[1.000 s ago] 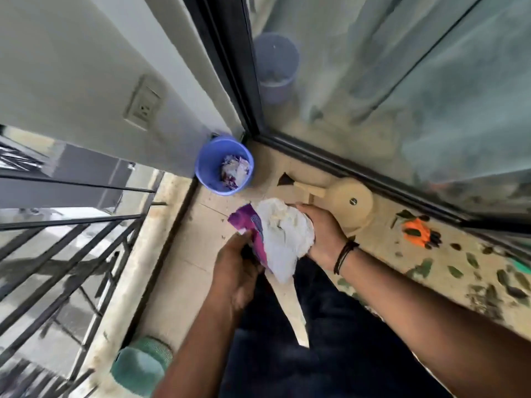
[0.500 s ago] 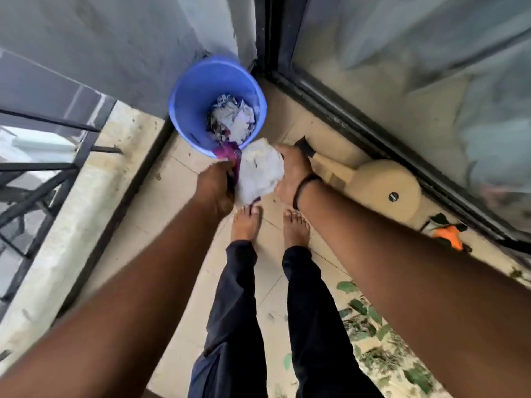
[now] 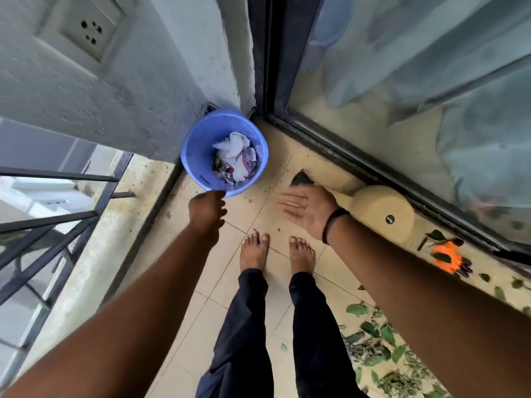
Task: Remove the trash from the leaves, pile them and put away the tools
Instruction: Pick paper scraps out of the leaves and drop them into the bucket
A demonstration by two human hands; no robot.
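A blue bucket (image 3: 195,156) stands in the corner where the wall meets the glass door. Crumpled white and purple trash (image 3: 235,158) lies inside it. My left hand (image 3: 207,209) hovers just below the bucket's near rim, fingers loosely curled, holding nothing. My right hand (image 3: 306,209) is spread flat, palm up, to the right of the bucket and holds nothing. A beige dustpan (image 3: 379,214) lies along the door track behind my right wrist. Green leaves (image 3: 376,349) are scattered on the tiles at the lower right.
An orange glove (image 3: 446,257) lies by the door track at the right. A dark metal railing (image 3: 57,219) and a concrete kerb (image 3: 94,254) bound the left side. My bare feet (image 3: 275,251) stand on the tiled floor. A wall socket (image 3: 86,30) is at the upper left.
Both hands carried the bundle of white and purple trash to the bucket and let it go into it. They now hang apart with nothing in them.
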